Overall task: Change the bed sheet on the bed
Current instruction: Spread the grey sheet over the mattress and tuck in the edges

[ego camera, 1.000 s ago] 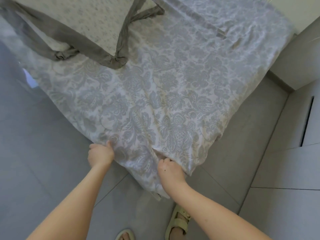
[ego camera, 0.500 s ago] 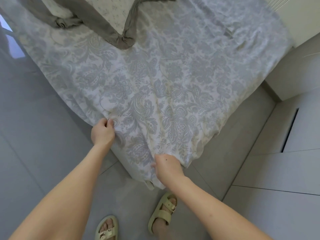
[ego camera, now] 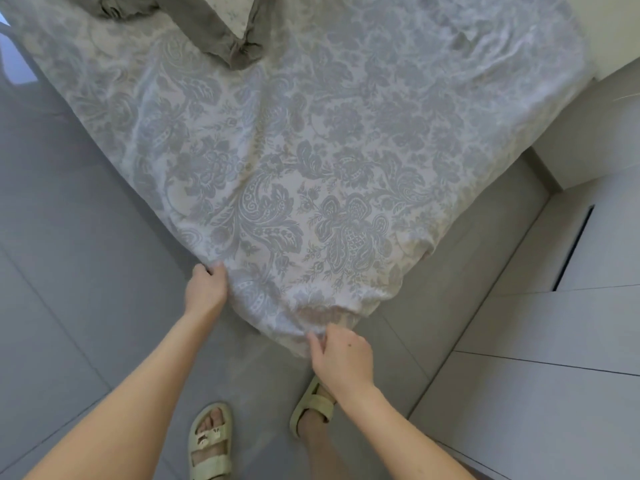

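Bed sheet (ego camera: 311, 168) bears grey cloth (ego camera: 239, 53); sandals (ego camera: 209, 441) stand near corner.

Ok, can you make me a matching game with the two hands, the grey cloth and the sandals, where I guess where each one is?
Things:
1. left hand
2. right hand
3. grey cloth
4. sandals

Places:
A. on the grey floor
B. lying on the sheet, far from both hands
C. gripping the sheet at its near corner
D. gripping the sheet along its left edge

Right pairs: 1-D, 2-C, 3-B, 4-A.
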